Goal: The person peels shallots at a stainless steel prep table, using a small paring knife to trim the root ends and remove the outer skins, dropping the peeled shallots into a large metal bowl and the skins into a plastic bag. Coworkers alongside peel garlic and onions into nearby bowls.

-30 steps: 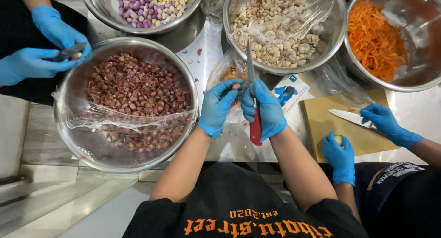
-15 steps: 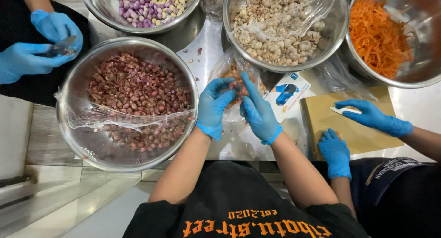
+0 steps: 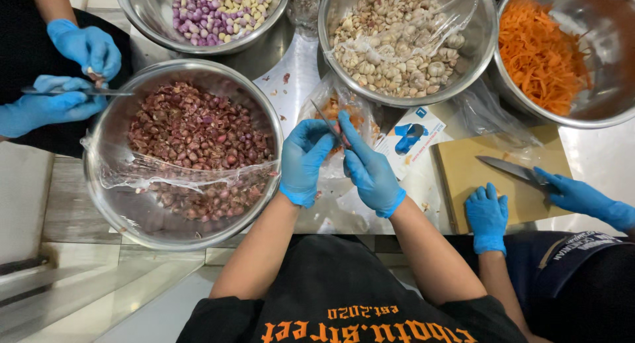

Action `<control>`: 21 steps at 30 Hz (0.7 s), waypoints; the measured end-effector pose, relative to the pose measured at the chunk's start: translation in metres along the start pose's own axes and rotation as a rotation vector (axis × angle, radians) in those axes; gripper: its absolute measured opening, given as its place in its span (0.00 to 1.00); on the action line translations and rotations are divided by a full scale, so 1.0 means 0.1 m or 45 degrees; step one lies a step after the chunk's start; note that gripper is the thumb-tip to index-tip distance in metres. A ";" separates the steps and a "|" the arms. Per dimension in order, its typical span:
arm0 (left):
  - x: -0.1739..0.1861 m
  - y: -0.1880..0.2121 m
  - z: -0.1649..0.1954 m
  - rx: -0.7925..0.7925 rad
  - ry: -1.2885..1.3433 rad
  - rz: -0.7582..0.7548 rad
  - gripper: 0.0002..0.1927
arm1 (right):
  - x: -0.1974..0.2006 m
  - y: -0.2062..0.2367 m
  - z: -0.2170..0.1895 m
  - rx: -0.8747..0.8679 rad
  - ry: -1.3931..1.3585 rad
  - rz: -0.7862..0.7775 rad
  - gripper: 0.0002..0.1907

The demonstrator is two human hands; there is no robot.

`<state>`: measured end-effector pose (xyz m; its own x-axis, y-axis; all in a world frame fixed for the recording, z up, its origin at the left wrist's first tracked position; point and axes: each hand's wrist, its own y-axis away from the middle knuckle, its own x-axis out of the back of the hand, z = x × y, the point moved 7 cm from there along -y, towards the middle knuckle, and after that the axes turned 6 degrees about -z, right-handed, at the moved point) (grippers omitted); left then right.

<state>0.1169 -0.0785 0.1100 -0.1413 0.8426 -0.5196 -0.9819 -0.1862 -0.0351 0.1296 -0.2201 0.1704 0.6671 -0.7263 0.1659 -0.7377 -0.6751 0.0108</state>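
Both blue-gloved hands meet at the table's near edge. The left hand (image 3: 304, 161) curls its fingers together around something small, though what it pinches can't be made out. The right hand (image 3: 366, 166) grips a thin knife (image 3: 328, 126), blade angled toward the left fingers, over a clear plastic bag (image 3: 344, 108). Left sits a steel bowl of shallots (image 3: 192, 148); far behind, a bowl of garlic (image 3: 403, 42).
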 end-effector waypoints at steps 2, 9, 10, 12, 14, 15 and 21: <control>0.01 -0.02 -0.03 -0.002 0.029 0.011 0.11 | 0.00 0.01 0.00 -0.016 0.021 0.002 0.32; 0.04 -0.04 -0.07 0.087 0.024 0.092 0.12 | 0.01 -0.01 0.10 -0.057 -0.019 0.056 0.30; 0.04 -0.05 -0.07 0.104 -0.003 0.098 0.11 | 0.02 -0.02 0.12 -0.054 -0.036 0.069 0.29; 0.04 -0.06 -0.05 0.100 -0.018 0.096 0.11 | 0.01 -0.03 0.16 -0.046 -0.090 0.083 0.28; 0.03 -0.08 -0.03 0.109 0.007 0.082 0.11 | 0.01 -0.06 0.20 -0.031 -0.166 0.092 0.27; 0.02 -0.08 -0.03 0.112 0.038 0.065 0.12 | 0.01 -0.07 0.23 -0.047 -0.259 0.089 0.27; -0.02 -0.10 0.03 0.093 0.072 0.029 0.11 | 0.02 -0.02 0.23 -0.154 -0.570 0.088 0.28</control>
<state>0.1266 -0.0771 0.1142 -0.1580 0.8082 -0.5673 -0.9854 -0.1656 0.0384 0.1344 -0.2231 0.1477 0.5753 -0.7715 -0.2715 -0.7713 -0.6223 0.1339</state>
